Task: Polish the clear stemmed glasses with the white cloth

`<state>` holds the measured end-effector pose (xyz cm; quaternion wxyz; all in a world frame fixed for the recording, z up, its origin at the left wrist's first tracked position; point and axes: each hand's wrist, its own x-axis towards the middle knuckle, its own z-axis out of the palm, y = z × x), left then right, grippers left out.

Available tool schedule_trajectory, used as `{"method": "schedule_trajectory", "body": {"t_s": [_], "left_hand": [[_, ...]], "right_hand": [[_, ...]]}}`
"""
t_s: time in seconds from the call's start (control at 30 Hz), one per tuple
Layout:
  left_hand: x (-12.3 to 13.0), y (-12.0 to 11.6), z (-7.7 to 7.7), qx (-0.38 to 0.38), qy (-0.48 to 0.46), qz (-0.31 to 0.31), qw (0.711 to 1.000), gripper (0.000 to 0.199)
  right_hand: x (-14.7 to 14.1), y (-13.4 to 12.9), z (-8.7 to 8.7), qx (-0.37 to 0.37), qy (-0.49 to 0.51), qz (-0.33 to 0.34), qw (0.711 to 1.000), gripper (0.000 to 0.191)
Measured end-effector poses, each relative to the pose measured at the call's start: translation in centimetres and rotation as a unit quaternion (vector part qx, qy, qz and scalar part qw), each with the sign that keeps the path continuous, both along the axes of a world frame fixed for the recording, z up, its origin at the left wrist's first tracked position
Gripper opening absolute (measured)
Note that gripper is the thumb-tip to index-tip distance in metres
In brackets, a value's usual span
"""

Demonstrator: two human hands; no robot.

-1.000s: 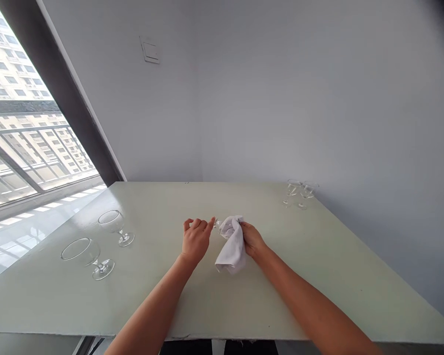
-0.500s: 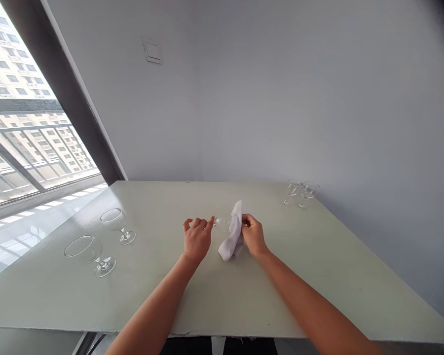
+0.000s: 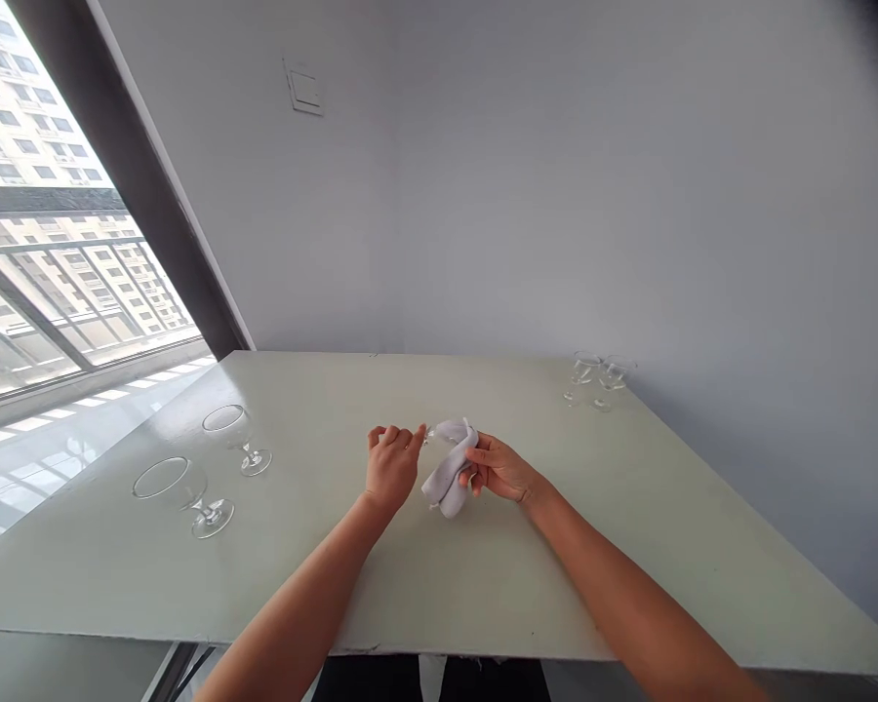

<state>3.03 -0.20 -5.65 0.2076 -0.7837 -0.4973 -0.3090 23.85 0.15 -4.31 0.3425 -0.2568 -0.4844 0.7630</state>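
Near the middle of the table, my left hand [image 3: 395, 463] grips the foot end of a clear stemmed glass [image 3: 433, 436], which lies sideways between my hands. Its bowl is mostly covered by a white cloth [image 3: 450, 473]. My right hand [image 3: 498, 468] is closed on the cloth, thumb in front, pressing it against the bowl, and the cloth's loose end hangs toward the table. How far the cloth reaches inside the bowl I cannot tell.
Two stemmed glasses, a nearer one [image 3: 179, 487] and a farther one [image 3: 230, 434], stand upright at the left. Two smaller stemmed glasses [image 3: 611, 380] stand at the far right corner, by the wall. The pale table [image 3: 322, 595] ends at a front edge close to me.
My right hand has turned round the bowl, and its fingers now show in front of the cloth. The cloth has folded over and shifted left. My left hand has hardly moved.
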Motion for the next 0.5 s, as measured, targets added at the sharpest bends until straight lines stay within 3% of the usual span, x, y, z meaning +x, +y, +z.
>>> {"method": "schedule_trajectory", "body": {"t_s": [0.17,0.3,0.4,0.5], "left_hand": [[0.4,-0.1,0.1,-0.001,0.018,-0.036,0.999,0.040],[-0.9,0.2,1.5,-0.034,0.036,-0.094,0.994,0.039],[-2.3,0.5,3.1,-0.109,0.091,-0.149,0.979,0.030],[-3.5,0.8,4.9,-0.231,0.102,-0.186,0.949,0.022]], "right_hand": [[0.2,0.0,-1.0,-0.009,-0.002,0.054,0.998,0.037],[-0.7,-0.5,-0.7,0.017,-0.040,0.048,0.998,0.037],[-1.2,-0.8,-0.3,0.044,-0.077,0.047,0.995,0.035],[-1.5,-1.3,0.4,0.065,-0.113,0.060,0.990,0.034]]}}
